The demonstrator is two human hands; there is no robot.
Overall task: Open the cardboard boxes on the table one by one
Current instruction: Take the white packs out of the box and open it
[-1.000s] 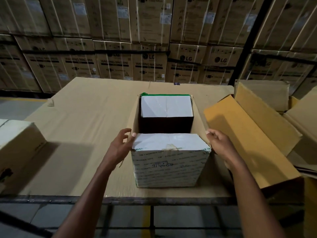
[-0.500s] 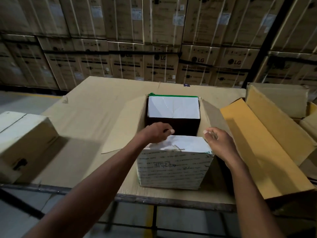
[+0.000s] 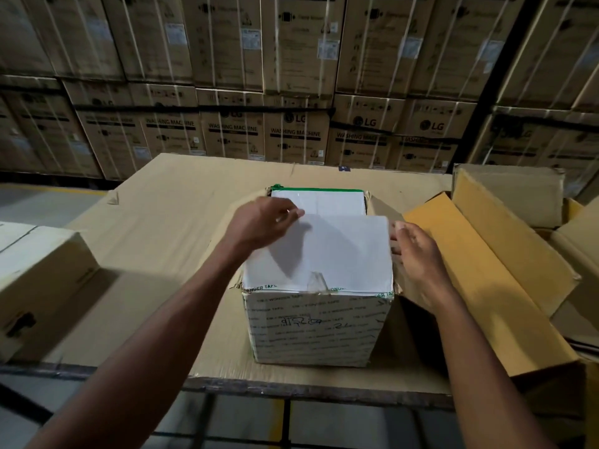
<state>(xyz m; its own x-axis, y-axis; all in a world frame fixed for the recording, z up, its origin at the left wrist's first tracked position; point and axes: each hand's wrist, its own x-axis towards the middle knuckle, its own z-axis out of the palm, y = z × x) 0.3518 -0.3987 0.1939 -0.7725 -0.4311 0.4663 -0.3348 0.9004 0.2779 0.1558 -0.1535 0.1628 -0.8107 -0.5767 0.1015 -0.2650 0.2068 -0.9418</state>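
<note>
A cardboard box (image 3: 316, 328) wrapped in white printed tape stands near the table's front edge, in the middle. Its near white top flap (image 3: 343, 254) is tilted up and hides the inside. My left hand (image 3: 262, 222) pinches that flap's far left corner. The far flap (image 3: 327, 202), white with a green edge, shows just behind. My right hand (image 3: 418, 254) lies against the box's right side with relaxed fingers, touching the flap's right edge. Brown side flaps spread outward on both sides.
The table is covered with cardboard sheet (image 3: 168, 222). A closed pale box (image 3: 42, 277) sits at the left edge. An open brown box (image 3: 486, 270) with raised flaps stands at the right. Stacked washing machine cartons (image 3: 291, 131) form a wall behind.
My left hand went from the box's left side to the near flap's far edge and raised it, covering the dark opening. My right hand stayed by the right side.
</note>
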